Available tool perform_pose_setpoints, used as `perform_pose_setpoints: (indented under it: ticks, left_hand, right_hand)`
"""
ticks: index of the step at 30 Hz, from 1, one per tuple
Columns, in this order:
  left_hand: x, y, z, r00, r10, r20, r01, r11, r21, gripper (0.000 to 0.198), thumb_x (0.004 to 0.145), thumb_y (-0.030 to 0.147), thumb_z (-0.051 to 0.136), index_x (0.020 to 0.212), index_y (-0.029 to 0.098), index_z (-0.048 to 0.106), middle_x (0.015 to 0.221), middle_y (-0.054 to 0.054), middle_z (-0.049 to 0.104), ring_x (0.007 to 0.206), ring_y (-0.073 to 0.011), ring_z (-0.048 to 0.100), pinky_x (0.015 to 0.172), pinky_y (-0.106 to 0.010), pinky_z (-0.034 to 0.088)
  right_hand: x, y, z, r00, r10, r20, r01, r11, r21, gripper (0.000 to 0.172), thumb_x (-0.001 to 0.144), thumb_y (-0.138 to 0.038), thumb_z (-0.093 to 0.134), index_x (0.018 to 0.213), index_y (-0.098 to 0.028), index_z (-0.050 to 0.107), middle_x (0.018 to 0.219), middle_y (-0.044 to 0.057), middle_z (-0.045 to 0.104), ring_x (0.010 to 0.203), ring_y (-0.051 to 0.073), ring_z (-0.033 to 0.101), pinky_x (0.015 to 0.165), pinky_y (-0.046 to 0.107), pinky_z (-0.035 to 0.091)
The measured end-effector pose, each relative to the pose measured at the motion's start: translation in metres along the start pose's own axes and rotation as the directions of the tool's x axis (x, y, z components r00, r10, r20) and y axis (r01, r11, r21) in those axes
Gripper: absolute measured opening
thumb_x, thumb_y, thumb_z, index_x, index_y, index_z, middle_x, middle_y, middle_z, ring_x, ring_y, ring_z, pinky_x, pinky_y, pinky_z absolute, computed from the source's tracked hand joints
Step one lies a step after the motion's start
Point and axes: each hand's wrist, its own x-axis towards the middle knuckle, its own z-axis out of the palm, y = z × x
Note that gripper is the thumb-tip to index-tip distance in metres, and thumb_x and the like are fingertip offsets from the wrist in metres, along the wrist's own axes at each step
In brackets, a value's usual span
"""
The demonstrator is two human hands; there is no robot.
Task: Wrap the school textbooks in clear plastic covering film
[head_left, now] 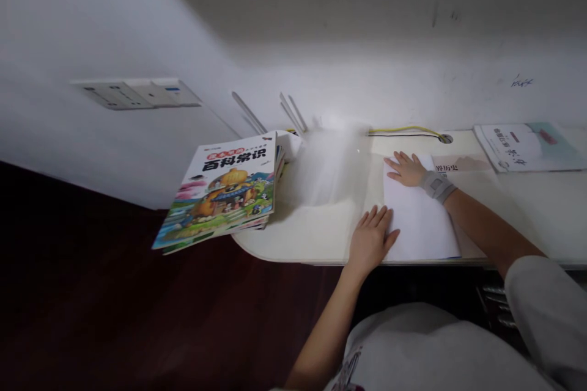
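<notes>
An open book point(419, 220) with plain white pages lies on the white desk point(302, 235) in front of me. My left hand point(370, 238) rests flat on its lower left edge, fingers stretched out. My right hand point(406, 169), with a grey band on the wrist, lies flat on the page's upper left corner. A page or clear sheet point(332, 162) is smeared by motion just left of the book, mid-turn.
A stack of colourful children's books point(224, 192) overhangs the desk's left end. A booklet point(527, 146) lies at the far right by the wall. A yellow cable point(403, 130) runs to a desk hole. Wall sockets point(137, 93) sit at left.
</notes>
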Motion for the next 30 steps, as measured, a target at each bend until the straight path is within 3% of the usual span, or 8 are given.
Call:
perform_pose_setpoints:
  ticks: [9, 15, 19, 21, 24, 28, 30]
  left_hand:
    - [0.001, 0.001, -0.001, 1.000, -0.010, 0.021, 0.010, 1.000, 0.011, 0.048, 0.090, 0.041, 0.046, 0.130, 0.014, 0.049, 0.137, -0.009, 0.049, 0.131, -0.0266, 0.039, 0.107, -0.042, 0.034]
    - [0.002, 0.000, 0.000, 1.000, -0.018, 0.024, 0.018, 1.000, 0.014, 0.047, 0.090, 0.041, 0.048, 0.128, 0.015, 0.051, 0.137, -0.009, 0.049, 0.131, -0.0263, 0.039, 0.108, -0.042, 0.033]
    - [0.003, 0.000, 0.000, 0.999, -0.024, 0.022, 0.024, 1.000, 0.007, 0.046, 0.089, 0.041, 0.048, 0.128, 0.017, 0.051, 0.137, -0.010, 0.050, 0.131, -0.0259, 0.039, 0.107, -0.043, 0.034]
    - [0.002, 0.001, 0.000, 1.000, -0.025, 0.017, 0.025, 1.000, 0.008, 0.046, 0.089, 0.041, 0.048, 0.128, 0.017, 0.051, 0.137, -0.010, 0.050, 0.131, -0.0261, 0.039, 0.107, -0.044, 0.034]
    - [0.002, 0.002, 0.000, 1.000, -0.025, 0.007, 0.025, 1.000, 0.013, 0.046, 0.089, 0.041, 0.048, 0.128, 0.017, 0.050, 0.137, -0.010, 0.049, 0.131, -0.0265, 0.039, 0.107, -0.044, 0.034]
    - [0.002, 0.000, -0.001, 1.000, -0.022, 0.002, 0.022, 1.000, 0.011, 0.053, 0.091, 0.045, 0.043, 0.134, 0.015, 0.043, 0.138, -0.012, 0.047, 0.132, -0.0265, 0.037, 0.107, -0.043, 0.033]
    - [0.003, 0.001, -0.003, 1.000, -0.022, 0.001, 0.022, 1.000, 0.017, 0.059, 0.090, 0.050, 0.041, 0.137, 0.014, 0.039, 0.140, -0.013, 0.045, 0.133, -0.0270, 0.035, 0.106, -0.044, 0.034]
  right_hand:
    - [0.005, 0.001, -0.011, 0.997, -0.060, 0.045, 0.064, 0.993, -0.097, 0.060, 0.089, -0.058, 0.023, 0.144, -0.033, 0.026, 0.152, 0.013, 0.023, 0.135, 0.036, 0.024, 0.099, 0.067, 0.019]
    - [0.007, -0.003, -0.012, 0.998, -0.044, 0.054, 0.049, 0.995, -0.091, 0.065, 0.090, -0.057, 0.020, 0.147, -0.025, 0.018, 0.152, 0.015, 0.021, 0.137, 0.034, 0.021, 0.102, 0.065, 0.017]
    - [0.001, -0.006, -0.017, 0.996, -0.049, 0.076, 0.056, 0.994, -0.097, 0.067, 0.090, -0.057, 0.022, 0.146, -0.020, 0.023, 0.152, 0.015, 0.022, 0.139, 0.032, 0.018, 0.105, 0.063, 0.013]
    - [-0.011, -0.002, -0.021, 0.996, -0.058, 0.064, 0.064, 0.993, -0.098, 0.067, 0.089, -0.058, 0.026, 0.144, -0.019, 0.029, 0.152, 0.015, 0.022, 0.139, 0.032, 0.016, 0.106, 0.063, 0.013]
    - [-0.045, 0.013, -0.023, 0.995, -0.047, -0.089, 0.042, 0.998, -0.053, 0.064, 0.089, -0.056, 0.032, 0.140, -0.018, 0.036, 0.151, 0.017, 0.024, 0.139, 0.033, 0.017, 0.106, 0.062, 0.013]
    - [-0.102, 0.032, -0.008, 0.954, 0.070, -0.293, -0.008, 0.978, 0.208, 0.068, 0.087, -0.059, 0.037, 0.135, -0.013, 0.043, 0.150, 0.020, 0.023, 0.139, 0.032, 0.018, 0.108, 0.052, 0.022]
    - [-0.125, 0.031, 0.005, 0.938, 0.112, -0.328, 0.011, 0.937, 0.350, 0.072, 0.086, -0.061, 0.038, 0.137, -0.011, 0.040, 0.151, 0.021, 0.019, 0.139, 0.031, 0.019, 0.109, 0.048, 0.026]
